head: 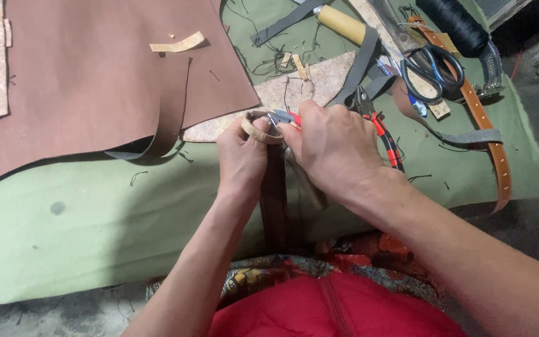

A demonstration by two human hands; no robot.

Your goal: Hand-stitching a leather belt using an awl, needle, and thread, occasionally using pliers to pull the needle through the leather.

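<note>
My left hand (241, 156) pinches the looped end of a brown leather strap (274, 200) that runs down toward my lap. My right hand (332, 150) is closed around a small tool with a metal tip and red grip (284, 118), pressed against the loop at the strap's top. Both hands meet over the green cloth (95, 218) near its front edge. The wooden handle of another tool (310, 190) sticks out below my right palm.
A large brown leather sheet (95, 75) covers the left. Red-handled pliers (378, 125), black scissors (432, 68), a tan belt (491, 137), grey straps (360, 62), a black thread spool (453, 22) and a wooden-handled tool (341, 24) lie to the right.
</note>
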